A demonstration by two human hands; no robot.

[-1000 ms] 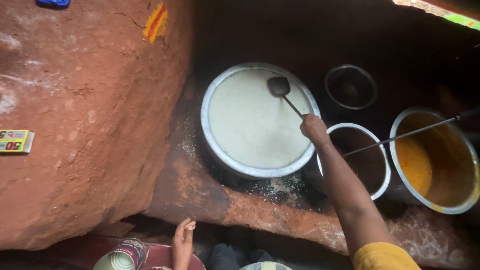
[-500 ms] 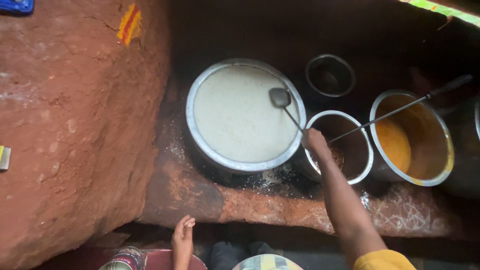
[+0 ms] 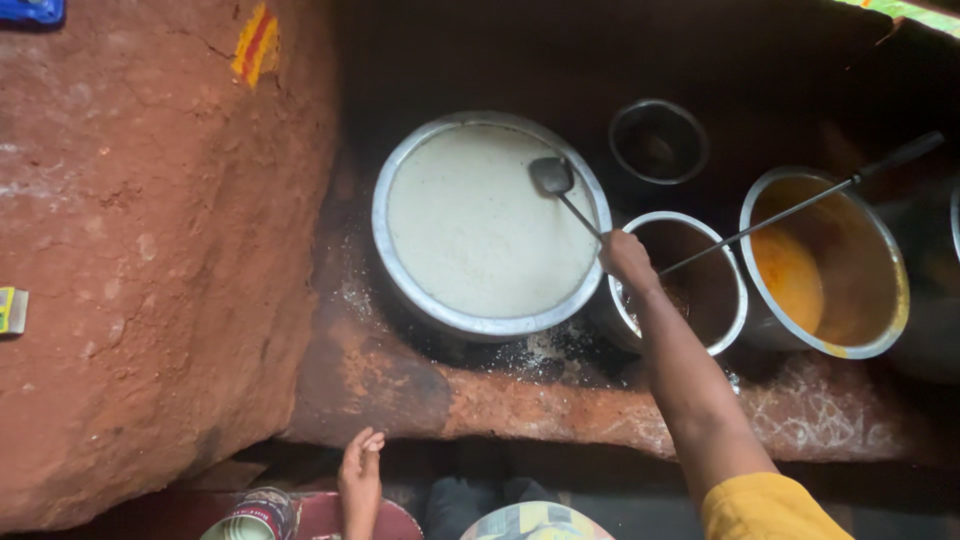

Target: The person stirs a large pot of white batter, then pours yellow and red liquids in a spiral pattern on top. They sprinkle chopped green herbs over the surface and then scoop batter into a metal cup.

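Clay makes up most of the view: a red earthen stove (image 3: 150, 300) whose broad top fills the left side and whose lower ledge runs along the bottom under the vessels. Set into its dark hollow is a big round metal pot (image 3: 490, 225) full of pale, whitish liquid. To the right, well apart from it, stands a pot of orange-yellow sauce (image 3: 825, 265) with a long dark handle (image 3: 800, 205) slanting across its rim. Between these two sits a medium pot with dark contents (image 3: 690, 280), its rim just beside the big pot's. Behind that one is a small, dark, round vessel (image 3: 658, 140).

The right hand (image 3: 628, 258) reaches over the medium pot's near rim, fingers wrapped tightly on the thin stem of a metal ladle (image 3: 552, 176); the ladle's bowl hovers over the right part of the white liquid, though I cannot tell whether it touches the surface. The outstretched arm covers part of the medium pot and the ledge.

The left hand (image 3: 360, 475) hangs low at the bottom edge, fingers loosely together and holding nothing, just beside a small tin can (image 3: 255, 518).
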